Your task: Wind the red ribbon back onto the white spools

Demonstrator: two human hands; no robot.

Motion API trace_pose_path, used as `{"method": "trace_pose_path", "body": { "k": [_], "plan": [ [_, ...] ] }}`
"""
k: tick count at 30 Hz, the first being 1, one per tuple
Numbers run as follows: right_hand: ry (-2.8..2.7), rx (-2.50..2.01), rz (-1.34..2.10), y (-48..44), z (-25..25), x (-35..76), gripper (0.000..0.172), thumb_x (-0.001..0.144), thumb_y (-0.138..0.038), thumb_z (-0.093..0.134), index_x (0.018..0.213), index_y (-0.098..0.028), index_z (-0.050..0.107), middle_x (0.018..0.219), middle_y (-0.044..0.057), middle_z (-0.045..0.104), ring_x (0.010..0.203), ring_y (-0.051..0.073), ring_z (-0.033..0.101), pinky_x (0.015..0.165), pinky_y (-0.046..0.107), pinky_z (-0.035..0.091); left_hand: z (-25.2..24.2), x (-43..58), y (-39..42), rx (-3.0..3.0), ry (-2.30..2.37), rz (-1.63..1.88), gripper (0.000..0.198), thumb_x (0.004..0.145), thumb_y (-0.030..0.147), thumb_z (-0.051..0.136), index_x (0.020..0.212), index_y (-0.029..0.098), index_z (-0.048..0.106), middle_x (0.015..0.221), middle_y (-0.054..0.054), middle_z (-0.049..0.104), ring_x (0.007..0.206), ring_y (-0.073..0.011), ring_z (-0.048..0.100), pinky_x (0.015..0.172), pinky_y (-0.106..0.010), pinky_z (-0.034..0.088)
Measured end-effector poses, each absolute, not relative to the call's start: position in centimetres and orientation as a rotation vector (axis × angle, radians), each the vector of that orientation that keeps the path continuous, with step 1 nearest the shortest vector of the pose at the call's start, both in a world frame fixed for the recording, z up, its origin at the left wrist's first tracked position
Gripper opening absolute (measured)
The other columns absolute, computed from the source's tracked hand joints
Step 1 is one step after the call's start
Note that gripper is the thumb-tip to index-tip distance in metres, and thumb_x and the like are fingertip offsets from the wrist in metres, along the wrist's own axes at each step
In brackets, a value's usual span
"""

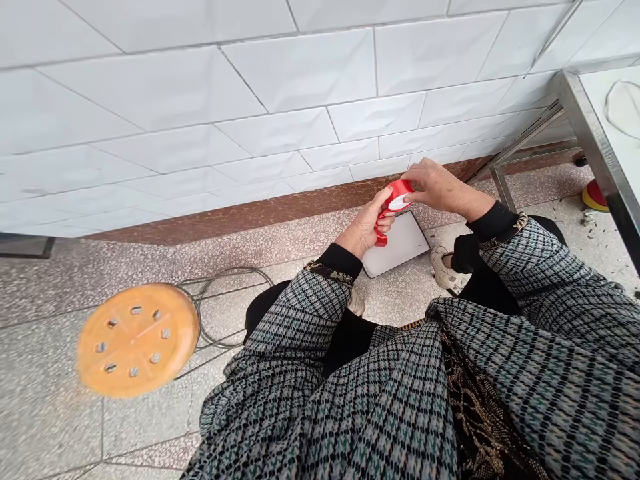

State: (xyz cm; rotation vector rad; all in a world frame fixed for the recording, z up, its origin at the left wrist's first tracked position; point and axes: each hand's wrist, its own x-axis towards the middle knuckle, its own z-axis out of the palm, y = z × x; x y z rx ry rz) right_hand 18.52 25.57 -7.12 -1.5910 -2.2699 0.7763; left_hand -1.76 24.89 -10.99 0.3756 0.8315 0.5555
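Note:
In the head view, a bright red object with a round white face is held up in front of me. A curved red part of it comes out below my left hand. That hand is closed, its fingers wrapped round the red part and its thumb along the side. My right hand pinches the rim of the round end from the right, thumb by the white face. Exactly what kind of thing it is, I cannot tell. Beneath my hands, a white rectangular panel with a dark edge lies on the floor between my shoes.
An orange round stool with holes in its seat and thin metal legs is at the left. White wall tiles rise ahead. A metal-framed table stands at the right, with a red and yellow object on the floor beside it.

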Motion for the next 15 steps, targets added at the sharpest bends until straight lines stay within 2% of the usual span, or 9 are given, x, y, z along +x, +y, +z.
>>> {"method": "trace_pose_path", "body": {
  "k": [5, 8, 11, 13, 15],
  "plan": [
    [-1.679, -1.376, 1.304, 25.4, -7.7, 18.0, 0.039, 0.081, -0.047, 0.086, 0.105, -0.02, 0.072, 0.098, 0.005, 0.072, 0.092, 0.022, 0.061, 0.089, 0.041, 0.051, -10.6, -1.7, 24.6, 0.303, 0.738, 0.628, 0.048, 0.094, 0.064, 0.072, 0.085, 0.019, 0.058, 0.057, 0.009, 0.043, 0.039, -0.0022, 0.029, 0.037, -0.017, 0.018],
    [-1.536, -1.273, 1.388, 25.3, -7.7, 17.5, 0.045, 0.073, -0.05, 0.091, 0.101, -0.02, 0.072, 0.095, 0.003, 0.072, 0.09, 0.02, 0.061, 0.088, 0.039, 0.052, -10.4, -1.7, 24.4, 0.3, 0.715, 0.64, 0.053, 0.096, 0.07, 0.066, 0.084, 0.019, 0.058, 0.057, 0.008, 0.042, 0.039, -0.0028, 0.028, 0.037, -0.017, 0.02],
    [-1.457, -1.187, 1.437, 25.1, -7.3, 17.2, 0.047, 0.072, -0.053, 0.092, 0.099, -0.021, 0.073, 0.094, 0.003, 0.074, 0.092, 0.02, 0.064, 0.087, 0.036, 0.053, -10.2, -1.7, 24.3, 0.289, 0.711, 0.631, 0.057, 0.098, 0.073, 0.058, 0.083, 0.019, 0.057, 0.056, 0.008, 0.039, 0.039, -0.0039, 0.026, 0.036, -0.018, 0.021],
    [-1.422, -1.146, 1.471, 25.0, -6.9, 17.1, 0.046, 0.074, -0.054, 0.092, 0.099, -0.021, 0.073, 0.096, 0.004, 0.074, 0.094, 0.02, 0.064, 0.086, 0.035, 0.054, -10.1, -1.7, 24.3, 0.287, 0.704, 0.622, 0.055, 0.102, 0.069, 0.054, 0.079, 0.019, 0.055, 0.056, 0.008, 0.037, 0.039, -0.0045, 0.027, 0.037, -0.018, 0.022],
    [-1.418, -1.14, 1.483, 24.9, -6.5, 17.1, 0.046, 0.074, -0.055, 0.092, 0.099, -0.021, 0.073, 0.095, 0.004, 0.074, 0.093, 0.02, 0.064, 0.084, 0.034, 0.054, -10.2, -1.7, 24.2, 0.3, 0.692, 0.621, 0.047, 0.106, 0.054, 0.05, 0.076, 0.018, 0.053, 0.056, 0.007, 0.038, 0.04, -0.0046, 0.028, 0.038, -0.018, 0.022]
  ]
}}
